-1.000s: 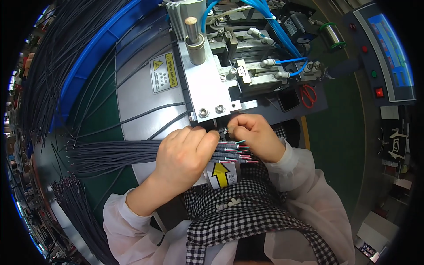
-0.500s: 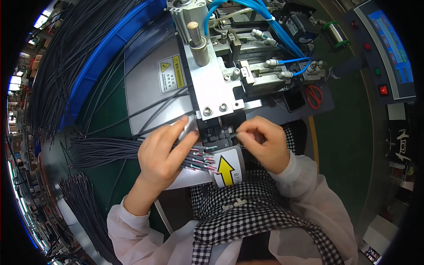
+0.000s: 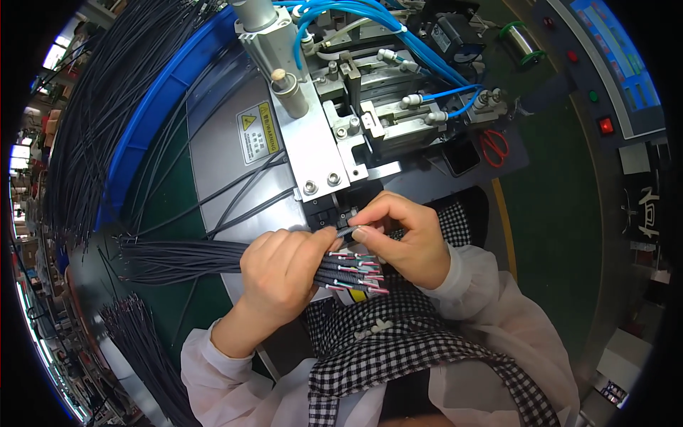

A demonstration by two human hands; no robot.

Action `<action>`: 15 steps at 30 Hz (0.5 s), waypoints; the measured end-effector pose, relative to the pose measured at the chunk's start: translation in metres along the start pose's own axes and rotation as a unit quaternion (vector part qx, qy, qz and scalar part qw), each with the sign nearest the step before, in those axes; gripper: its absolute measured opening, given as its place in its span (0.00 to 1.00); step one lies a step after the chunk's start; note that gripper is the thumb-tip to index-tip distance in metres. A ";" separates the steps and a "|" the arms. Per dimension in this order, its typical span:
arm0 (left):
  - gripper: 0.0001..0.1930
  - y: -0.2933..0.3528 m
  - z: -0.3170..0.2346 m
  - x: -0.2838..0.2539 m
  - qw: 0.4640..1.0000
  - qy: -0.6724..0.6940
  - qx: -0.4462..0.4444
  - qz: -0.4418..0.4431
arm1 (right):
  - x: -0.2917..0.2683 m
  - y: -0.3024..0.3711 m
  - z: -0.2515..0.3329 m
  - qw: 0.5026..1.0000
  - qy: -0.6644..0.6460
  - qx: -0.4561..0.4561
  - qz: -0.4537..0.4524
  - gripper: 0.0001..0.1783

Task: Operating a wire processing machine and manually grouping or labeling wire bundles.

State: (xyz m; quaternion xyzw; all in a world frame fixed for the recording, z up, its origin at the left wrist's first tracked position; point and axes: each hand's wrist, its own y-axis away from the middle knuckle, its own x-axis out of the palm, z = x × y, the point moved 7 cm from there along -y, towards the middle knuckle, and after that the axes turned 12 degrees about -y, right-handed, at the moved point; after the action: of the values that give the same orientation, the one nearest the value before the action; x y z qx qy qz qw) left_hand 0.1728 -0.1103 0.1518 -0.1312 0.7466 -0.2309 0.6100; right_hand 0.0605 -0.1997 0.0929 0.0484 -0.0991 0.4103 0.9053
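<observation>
My left hand (image 3: 281,274) is closed round a bundle of dark grey cables (image 3: 199,257). Past its fingers stick the bundle's ends, with thin red, white and green wires showing. Close beside it, my right hand (image 3: 409,242) pinches the end of a single cable (image 3: 344,232), whose dark sleeve looks ribbed. That cable also touches the left thumb and forefinger, and its tip is hidden by the right fingers. Just beyond both hands stands a bench machine (image 3: 320,153) with a silver metal plate and a small dark fixture, partly covered by the fingers.
A blue bin (image 3: 135,139) full of long dark cables stands at the far left. Another cable bundle (image 3: 139,334) lies at the near left. Blue air hoses (image 3: 434,53), red-handled scissors (image 3: 494,148), a solder wire spool (image 3: 523,43) and a control panel (image 3: 619,78) are to the right.
The left hand and the cable bundle have moved right, away from the machine's plate. The right hand now meets the left at one cable's end. The whole view has shifted slightly.
</observation>
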 end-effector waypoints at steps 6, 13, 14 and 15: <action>0.09 -0.002 0.002 0.000 1.000 0.006 -0.029 0.002 | -0.006 0.002 -0.015 0.990 -0.122 0.054 -0.036 0.06; 0.08 -0.001 0.000 0.002 0.999 0.017 -0.030 0.018 | -0.004 0.002 -0.015 0.993 -0.110 0.027 -0.040 0.04; 0.08 -0.001 0.001 0.002 0.999 0.016 -0.031 0.018 | -0.004 0.001 -0.015 0.992 -0.119 0.021 -0.043 0.04; 0.08 -0.001 0.001 0.002 1.000 0.004 -0.024 0.013 | -0.005 0.002 -0.014 0.992 -0.119 0.022 -0.042 0.04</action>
State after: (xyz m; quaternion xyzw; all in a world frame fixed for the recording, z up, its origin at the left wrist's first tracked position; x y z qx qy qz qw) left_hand 0.1729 -0.1119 0.1506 -0.1349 0.7563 -0.2053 0.6064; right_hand 0.0583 -0.1997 0.0778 0.1209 -0.1950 0.3652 0.9022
